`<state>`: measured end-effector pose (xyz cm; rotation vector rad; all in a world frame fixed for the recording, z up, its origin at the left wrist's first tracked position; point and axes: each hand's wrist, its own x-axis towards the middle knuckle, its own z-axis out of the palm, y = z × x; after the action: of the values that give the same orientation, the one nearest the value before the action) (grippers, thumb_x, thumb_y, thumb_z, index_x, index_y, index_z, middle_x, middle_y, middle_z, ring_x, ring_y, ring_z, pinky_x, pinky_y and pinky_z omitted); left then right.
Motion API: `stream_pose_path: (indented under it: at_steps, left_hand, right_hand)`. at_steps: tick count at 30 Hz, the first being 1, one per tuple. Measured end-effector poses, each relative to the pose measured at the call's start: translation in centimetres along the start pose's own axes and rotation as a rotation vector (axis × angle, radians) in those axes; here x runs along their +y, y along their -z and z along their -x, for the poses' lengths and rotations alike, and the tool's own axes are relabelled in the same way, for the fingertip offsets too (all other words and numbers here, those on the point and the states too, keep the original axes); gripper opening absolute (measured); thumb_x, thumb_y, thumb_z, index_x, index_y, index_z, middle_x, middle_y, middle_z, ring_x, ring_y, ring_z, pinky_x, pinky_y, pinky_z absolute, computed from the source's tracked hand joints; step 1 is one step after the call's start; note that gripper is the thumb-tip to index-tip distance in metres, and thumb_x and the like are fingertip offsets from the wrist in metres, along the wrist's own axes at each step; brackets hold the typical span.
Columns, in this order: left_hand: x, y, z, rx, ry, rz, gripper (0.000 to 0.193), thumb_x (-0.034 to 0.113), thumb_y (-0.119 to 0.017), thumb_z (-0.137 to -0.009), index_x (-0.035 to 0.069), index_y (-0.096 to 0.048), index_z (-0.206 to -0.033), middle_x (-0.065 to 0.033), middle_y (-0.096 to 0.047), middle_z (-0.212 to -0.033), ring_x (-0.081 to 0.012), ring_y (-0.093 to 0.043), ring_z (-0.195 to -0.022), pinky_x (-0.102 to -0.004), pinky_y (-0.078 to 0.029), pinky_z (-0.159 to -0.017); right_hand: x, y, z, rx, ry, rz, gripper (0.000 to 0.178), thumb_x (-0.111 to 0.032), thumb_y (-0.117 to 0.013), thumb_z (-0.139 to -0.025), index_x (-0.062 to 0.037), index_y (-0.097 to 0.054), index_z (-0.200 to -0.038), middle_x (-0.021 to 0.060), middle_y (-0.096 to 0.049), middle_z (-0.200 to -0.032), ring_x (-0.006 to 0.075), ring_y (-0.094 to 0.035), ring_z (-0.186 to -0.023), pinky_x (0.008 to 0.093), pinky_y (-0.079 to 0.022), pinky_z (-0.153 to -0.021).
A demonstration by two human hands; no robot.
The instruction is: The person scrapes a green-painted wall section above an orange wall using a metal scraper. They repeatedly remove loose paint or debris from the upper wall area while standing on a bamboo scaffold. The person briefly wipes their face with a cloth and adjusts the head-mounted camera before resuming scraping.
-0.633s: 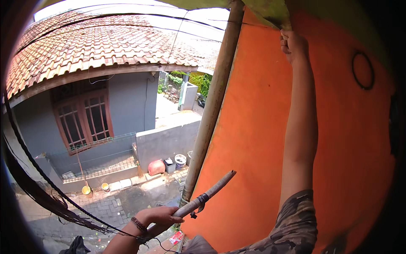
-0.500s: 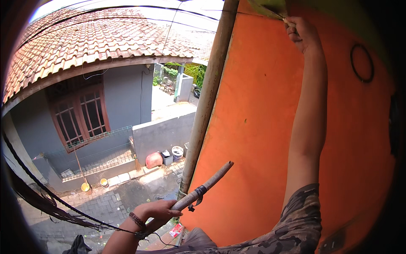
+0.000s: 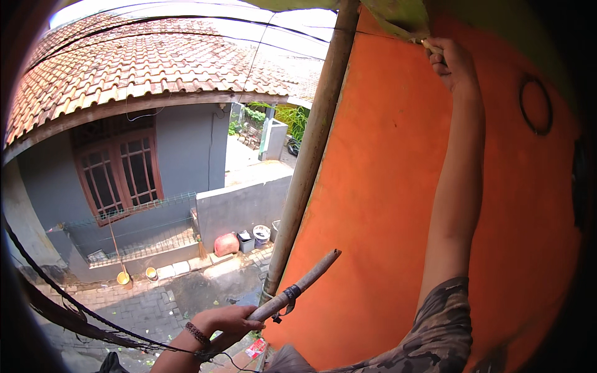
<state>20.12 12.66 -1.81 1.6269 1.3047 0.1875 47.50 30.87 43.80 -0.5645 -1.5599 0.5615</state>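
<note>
My right hand is raised high, closed round the pale handle of a scraper. The tool's blade reaches the green painted surface above the orange wall; where blade and paint meet is hard to make out. Low in the view, my left hand grips a wooden pole, which slants up to the right in front of the wall. A dark strap is tied round this pole just beyond my fingers.
The orange wall fills the right side, bearing a black ring. A tall post runs along its left edge. Dark cables cross near my left forearm. Far below lie a paved lane and several buckets.
The view has tilted slightly upward, so most of the scene sits lower and more green surface shows. My right hand is still up with the scraper, and my left keeps its grip.
</note>
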Motion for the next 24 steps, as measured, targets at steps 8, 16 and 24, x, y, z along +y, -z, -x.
stream_pose_path:
  at_steps: [8, 16, 24]
  left_hand:
    - [-1.1, 0.3, -1.1, -0.022, -0.072, -0.034, 0.054, 0.044, -0.057, -0.086, 0.004, -0.049, -0.121, -0.0176, -0.06, -0.107, -0.0287, -0.057, -0.1, -0.0383, -0.043, -0.087]
    - [-1.0, 1.4, -0.9, -0.052, -0.013, -0.064, 0.059, 0.049, -0.056, -0.085, 0.004, -0.047, -0.122, -0.0198, -0.06, -0.105, -0.0306, -0.057, -0.099, -0.0387, -0.043, -0.085]
    - [-2.5, 0.7, -1.8, -0.03, -0.074, -0.056, 0.059, 0.051, -0.055, -0.085, 0.005, -0.046, -0.121, -0.0154, -0.061, -0.096, -0.0255, -0.058, -0.092, -0.0364, -0.044, -0.08]
  right_hand:
    - [-1.2, 5.0, -0.1, 0.062, -0.016, 0.043, 0.015, -0.011, -0.056, -0.083, 0.0028, -0.054, -0.089, 0.0053, -0.052, -0.072, 0.0009, -0.038, -0.047, 0.0143, -0.023, -0.033]
    - [-1.2, 5.9, -1.5, -0.104, -0.063, 0.039, 0.02, -0.014, -0.058, -0.085, 0.0024, -0.055, -0.096, 0.0047, -0.053, -0.073, -0.0013, -0.037, -0.045, 0.0131, -0.022, -0.032]
    - [0.8, 4.4, -0.8, 0.018, 0.028, -0.053, 0.02, -0.01, -0.057, -0.083, 0.0062, -0.055, -0.094, 0.0066, -0.052, -0.072, 0.0006, -0.036, -0.045, 0.0145, -0.022, -0.033]
